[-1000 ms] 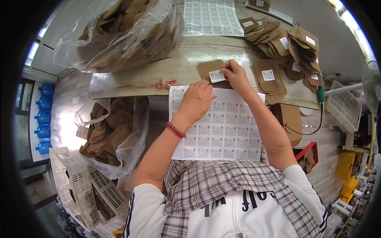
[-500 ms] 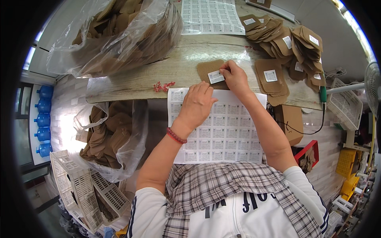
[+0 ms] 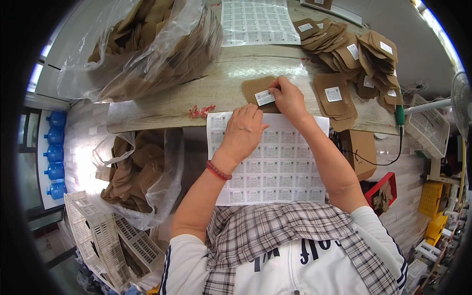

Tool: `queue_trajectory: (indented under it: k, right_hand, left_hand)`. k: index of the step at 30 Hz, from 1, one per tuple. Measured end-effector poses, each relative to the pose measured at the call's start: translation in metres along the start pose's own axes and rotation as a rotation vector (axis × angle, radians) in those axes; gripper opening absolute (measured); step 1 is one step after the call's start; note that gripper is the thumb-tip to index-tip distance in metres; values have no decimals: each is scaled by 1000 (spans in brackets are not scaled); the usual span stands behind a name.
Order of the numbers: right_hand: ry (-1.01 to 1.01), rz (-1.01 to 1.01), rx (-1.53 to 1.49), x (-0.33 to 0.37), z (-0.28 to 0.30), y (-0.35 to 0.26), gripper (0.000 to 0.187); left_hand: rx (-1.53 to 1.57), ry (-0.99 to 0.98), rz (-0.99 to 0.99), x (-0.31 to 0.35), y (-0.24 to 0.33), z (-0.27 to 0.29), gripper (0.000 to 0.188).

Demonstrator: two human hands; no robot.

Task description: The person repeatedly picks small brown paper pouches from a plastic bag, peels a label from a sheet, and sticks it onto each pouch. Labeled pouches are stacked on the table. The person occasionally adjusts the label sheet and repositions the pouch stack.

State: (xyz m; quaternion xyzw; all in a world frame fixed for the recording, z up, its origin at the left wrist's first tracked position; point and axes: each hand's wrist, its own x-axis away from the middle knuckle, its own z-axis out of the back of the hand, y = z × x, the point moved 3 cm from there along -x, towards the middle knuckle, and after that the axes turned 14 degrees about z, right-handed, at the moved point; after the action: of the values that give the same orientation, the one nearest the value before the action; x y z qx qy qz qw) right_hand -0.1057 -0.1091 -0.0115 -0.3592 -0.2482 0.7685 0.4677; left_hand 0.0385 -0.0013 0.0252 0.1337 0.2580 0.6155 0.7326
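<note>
A brown ribbed pad with rounded corners (image 3: 253, 87) lies near the table's front edge. My right hand (image 3: 291, 102) pinches the right end of a small white printed label (image 3: 264, 98) over the pad. Whether all of the label touches the pad, I cannot tell. My left hand (image 3: 245, 129) is open, palm down, its fingers stretched at the pad's near edge. Its palm is over the upper part of a white sheet of printed labels (image 3: 268, 183), which hangs from the table edge toward my lap. The hands cover part of the pad and sheet.
Labelled pads (image 3: 333, 101) lie right of my right hand, with heaped pads (image 3: 346, 49) behind. Clear bags of brown pads stand at the back left (image 3: 147, 54) and below the table (image 3: 135, 172). Another label sheet (image 3: 260, 22) lies at the back; red scraps (image 3: 201, 111) are nearby.
The label is now tilted more, its right end higher, still pinched by my right hand. My left hand has stayed nearly in place. The whole view has shifted slightly.
</note>
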Motion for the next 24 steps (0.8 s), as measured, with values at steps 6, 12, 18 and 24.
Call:
queue_trajectory:
  k: [6,12,18,24]
  right_hand:
    - [-8,4,-5,0,1,-1,8]
    - [-8,-7,-6,0,2,-2,8]
    - [-6,6,-14,0,0,2,9]
    - [3,1,-19,0,1,1,9]
  left_hand:
    - [1,-9,3,-1,0,1,29]
    - [1,9,-7,-1,0,1,30]
    - [-3,-4,-3,-2,0,1,30]
    - [-9,-6,-2,-2,0,1,30]
